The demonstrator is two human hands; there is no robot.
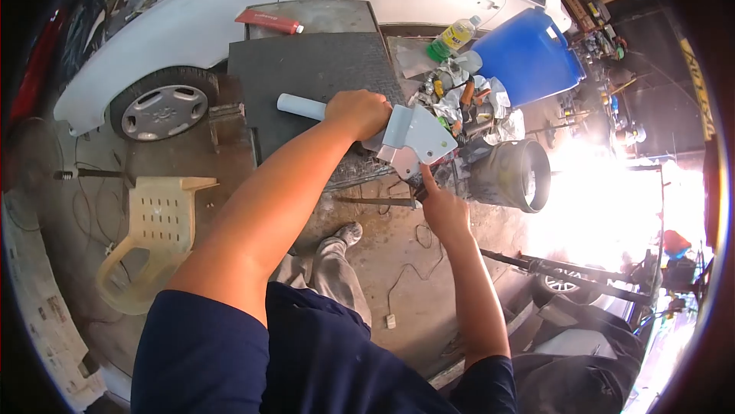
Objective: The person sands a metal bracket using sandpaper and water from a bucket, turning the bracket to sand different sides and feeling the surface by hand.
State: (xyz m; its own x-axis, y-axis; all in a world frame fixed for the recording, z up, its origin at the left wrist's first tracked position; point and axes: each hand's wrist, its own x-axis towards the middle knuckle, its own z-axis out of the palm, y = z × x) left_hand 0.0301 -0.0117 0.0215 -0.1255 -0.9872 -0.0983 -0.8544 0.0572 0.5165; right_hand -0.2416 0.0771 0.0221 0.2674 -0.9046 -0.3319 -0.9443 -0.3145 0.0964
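Pale grey plate (421, 135), blue barrel (524, 58)

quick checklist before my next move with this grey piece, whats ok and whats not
1. Left hand closed round the pale tube: ok
2. Right hand at the grey piece's lower end: ok
3. Firmness of the right hand's hold: cannot tell
4. Hands gloved: not ok, both bare
5. Red tube away from both hands: ok, at the table's far side
6. Floor free of cords: not ok, cord end lying there
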